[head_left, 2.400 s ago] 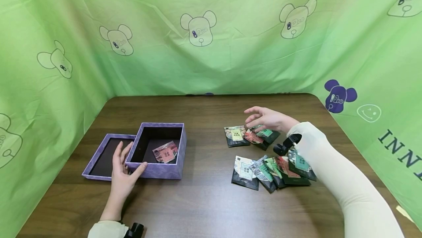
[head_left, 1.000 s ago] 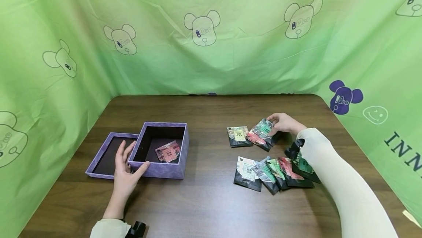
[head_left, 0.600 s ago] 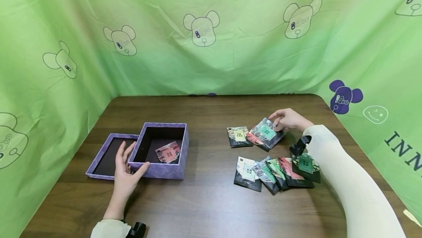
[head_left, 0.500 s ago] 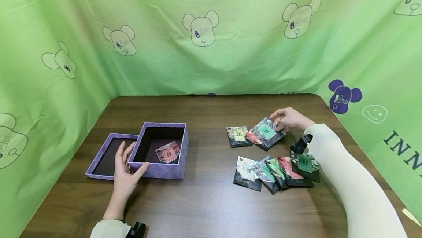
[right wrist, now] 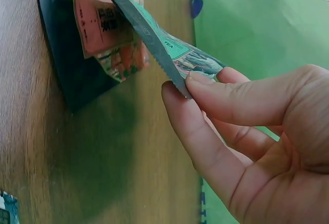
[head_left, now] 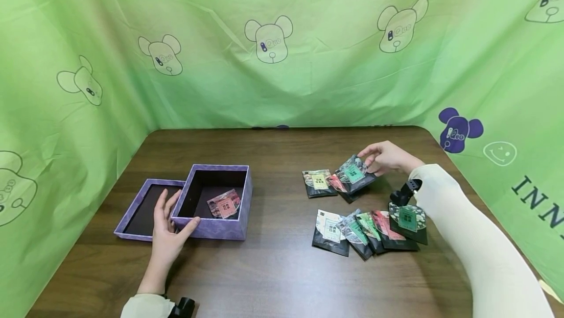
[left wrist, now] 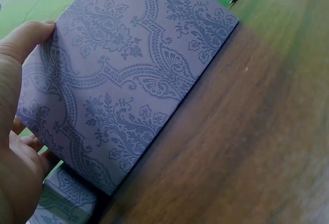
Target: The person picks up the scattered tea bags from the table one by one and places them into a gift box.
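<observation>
In the head view, a purple box (head_left: 216,230) stood left of centre on the worktop (head_left: 277,274), its shallow lid (head_left: 143,212) lying inner side up toward the left edge; whether the two touched was unclear. The left hand (head_left: 167,242) gripped the box's near left corner, thumb on the front wall and fingers (head_left: 159,207) along the side, presumably to steady it. A red-labelled tea sachet (head_left: 225,205) lay in the box. Toward the worktop's right edge, the right hand (head_left: 388,158) pinched a teal-labelled sachet (head_left: 354,173), tilted over a red-fronted sachet (head_left: 336,183) beside a yellow-labelled sachet (head_left: 319,183). Nearer the near edge, five overlapping sachets (head_left: 365,230) formed a fan, each label left showing.

The left wrist view brought out the front wall's embossed floral scrolls, too fine for the head view, and the thumb tip pressed on its edge; the box's inside was hidden there.

The right wrist view alone showed the pinch plainly: thumb above, index finger below, clamped on the serrated end, probably because that thin strip was easiest to lift. It also revealed the word "TEA" and a gap between that end and the worktop.
</observation>
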A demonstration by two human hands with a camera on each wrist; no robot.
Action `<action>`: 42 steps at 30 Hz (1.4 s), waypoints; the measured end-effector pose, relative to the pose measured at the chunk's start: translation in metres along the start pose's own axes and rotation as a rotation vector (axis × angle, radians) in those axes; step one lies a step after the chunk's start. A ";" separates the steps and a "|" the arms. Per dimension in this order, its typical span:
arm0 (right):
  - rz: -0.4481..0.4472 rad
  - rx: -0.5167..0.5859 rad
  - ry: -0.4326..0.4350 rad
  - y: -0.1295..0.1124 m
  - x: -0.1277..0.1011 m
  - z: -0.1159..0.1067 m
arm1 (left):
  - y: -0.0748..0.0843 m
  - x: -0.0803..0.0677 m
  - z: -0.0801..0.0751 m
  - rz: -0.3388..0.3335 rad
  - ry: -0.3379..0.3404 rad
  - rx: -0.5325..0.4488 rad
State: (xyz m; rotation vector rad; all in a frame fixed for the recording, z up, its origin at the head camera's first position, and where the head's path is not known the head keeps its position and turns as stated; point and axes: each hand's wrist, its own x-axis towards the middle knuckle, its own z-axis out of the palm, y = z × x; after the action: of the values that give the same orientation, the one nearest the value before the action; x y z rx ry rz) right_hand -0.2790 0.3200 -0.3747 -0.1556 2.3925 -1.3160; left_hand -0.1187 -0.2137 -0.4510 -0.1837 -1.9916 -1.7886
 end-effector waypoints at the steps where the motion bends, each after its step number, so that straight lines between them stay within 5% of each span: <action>1: -0.001 0.005 -0.001 -0.001 0.000 0.001 | 0.000 0.000 0.000 0.000 0.001 -0.001; 15: -0.054 0.051 0.044 -0.027 -0.002 0.012 | 0.002 0.000 -0.001 -0.008 0.005 0.012; 42: -0.122 0.316 0.054 -0.070 -0.003 0.053 | 0.002 0.001 -0.001 -0.019 -0.006 0.038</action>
State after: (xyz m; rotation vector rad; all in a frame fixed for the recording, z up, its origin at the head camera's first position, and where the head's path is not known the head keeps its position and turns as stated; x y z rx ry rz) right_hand -0.2620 0.2406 -0.3405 -0.1785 2.2111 -1.7545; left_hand -0.1183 -0.2144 -0.4488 -0.1585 -2.0361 -1.7627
